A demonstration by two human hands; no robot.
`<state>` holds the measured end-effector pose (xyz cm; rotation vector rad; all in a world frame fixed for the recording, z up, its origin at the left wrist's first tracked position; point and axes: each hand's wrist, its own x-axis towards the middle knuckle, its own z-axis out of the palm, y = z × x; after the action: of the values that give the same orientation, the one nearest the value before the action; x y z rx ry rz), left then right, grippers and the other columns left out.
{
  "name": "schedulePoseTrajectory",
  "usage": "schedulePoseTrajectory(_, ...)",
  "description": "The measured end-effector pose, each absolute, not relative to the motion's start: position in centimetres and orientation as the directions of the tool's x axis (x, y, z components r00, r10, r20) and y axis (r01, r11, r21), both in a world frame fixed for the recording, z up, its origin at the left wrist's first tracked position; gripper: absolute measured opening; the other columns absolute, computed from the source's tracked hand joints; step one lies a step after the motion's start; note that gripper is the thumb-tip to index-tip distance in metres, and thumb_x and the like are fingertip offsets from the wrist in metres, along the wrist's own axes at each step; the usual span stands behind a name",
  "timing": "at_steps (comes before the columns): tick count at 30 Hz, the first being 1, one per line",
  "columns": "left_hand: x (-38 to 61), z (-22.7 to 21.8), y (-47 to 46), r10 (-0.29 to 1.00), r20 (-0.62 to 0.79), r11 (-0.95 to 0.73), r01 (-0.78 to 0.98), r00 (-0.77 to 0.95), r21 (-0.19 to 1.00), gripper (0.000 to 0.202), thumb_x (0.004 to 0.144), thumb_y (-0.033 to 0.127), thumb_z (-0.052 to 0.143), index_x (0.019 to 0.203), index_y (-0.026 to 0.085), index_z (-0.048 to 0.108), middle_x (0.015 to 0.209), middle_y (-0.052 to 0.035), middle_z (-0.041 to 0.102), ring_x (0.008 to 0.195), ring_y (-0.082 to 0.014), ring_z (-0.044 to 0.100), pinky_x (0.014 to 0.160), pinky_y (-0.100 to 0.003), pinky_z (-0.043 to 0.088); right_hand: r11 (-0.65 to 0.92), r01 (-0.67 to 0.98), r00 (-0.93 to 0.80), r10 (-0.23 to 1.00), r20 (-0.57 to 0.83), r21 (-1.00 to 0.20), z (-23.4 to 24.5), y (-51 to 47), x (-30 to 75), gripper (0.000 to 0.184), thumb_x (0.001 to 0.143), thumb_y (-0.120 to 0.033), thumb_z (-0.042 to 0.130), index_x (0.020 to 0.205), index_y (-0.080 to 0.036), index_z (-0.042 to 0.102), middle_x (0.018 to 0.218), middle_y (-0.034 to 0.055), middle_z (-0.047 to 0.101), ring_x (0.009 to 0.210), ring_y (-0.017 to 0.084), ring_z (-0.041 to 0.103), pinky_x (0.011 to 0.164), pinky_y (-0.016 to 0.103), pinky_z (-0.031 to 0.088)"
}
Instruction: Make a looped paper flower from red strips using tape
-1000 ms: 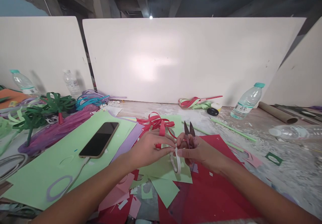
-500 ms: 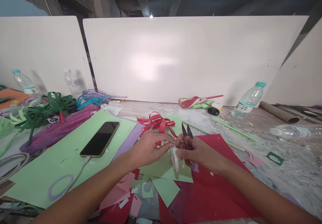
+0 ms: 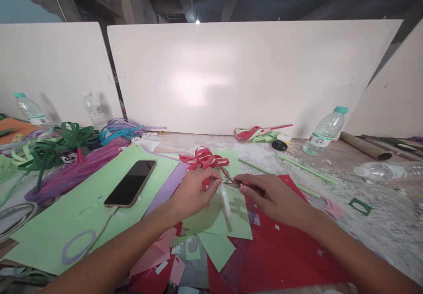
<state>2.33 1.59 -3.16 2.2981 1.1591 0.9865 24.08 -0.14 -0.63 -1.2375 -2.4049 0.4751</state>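
Note:
My left hand [image 3: 194,192] is closed in a pinch on the free end of white tape, and the tape roll [image 3: 225,201] hangs on edge just below its fingertips. My right hand [image 3: 271,197] is closed on small thread snips [image 3: 235,182], which lie almost level and point left, with their blades at the tape close to my left fingers. Both hands hover over light green paper [image 3: 218,214] and a red sheet [image 3: 280,250]. A red paper ribbon bow [image 3: 203,158] lies just beyond my left hand.
A phone [image 3: 130,183] on a cable rests on a big green sheet [image 3: 66,223] at left. Green and blue paper flowers [image 3: 71,135], purple strips and water bottles [image 3: 325,131] stand around. White boards [image 3: 244,76] wall the back. A cardboard tube [image 3: 365,146] lies right.
My right hand has turned the snips from pointing up to pointing left and brought their blades to the tape. The roll has shifted slightly left under my left hand.

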Motion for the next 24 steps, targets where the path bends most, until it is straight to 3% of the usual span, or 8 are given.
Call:
schedulePoseTrajectory(7, 2.54, -3.46, 1.35, 0.799, 0.43, -0.6, 0.503, 0.421, 0.622, 0.017, 0.089, 0.025, 0.046, 0.088, 0.019, 0.062, 0.08, 0.0016, 0.065, 0.07, -0.0118, 0.057, 0.06, -0.021, 0.043, 0.577, 0.736, -0.543, 0.815, 0.202, -0.354, -0.58, -0.12, 24.45, 0.032, 0.094, -0.04, 0.039, 0.089, -0.023, 0.066, 0.069, 0.0011, 0.066, 0.054, 0.014, 0.052, 0.05, 0.025, 0.028)
schedulePoseTrajectory(24, 2.85, -3.51, 0.85, 0.801, 0.418, -0.598, 0.531, 0.429, 0.601, 0.016, 0.088, 0.022, 0.045, 0.091, 0.022, 0.061, 0.086, 0.0007, 0.066, 0.079, -0.0145, 0.057, 0.057, -0.02, 0.042, 0.648, 0.75, -0.58, 0.741, 0.339, -0.133, -1.55, -0.18, 24.64, 0.031, 0.094, -0.037, 0.041, 0.104, -0.025, 0.068, 0.076, 0.0034, 0.072, 0.063, 0.017, 0.064, 0.055, 0.025, 0.037)
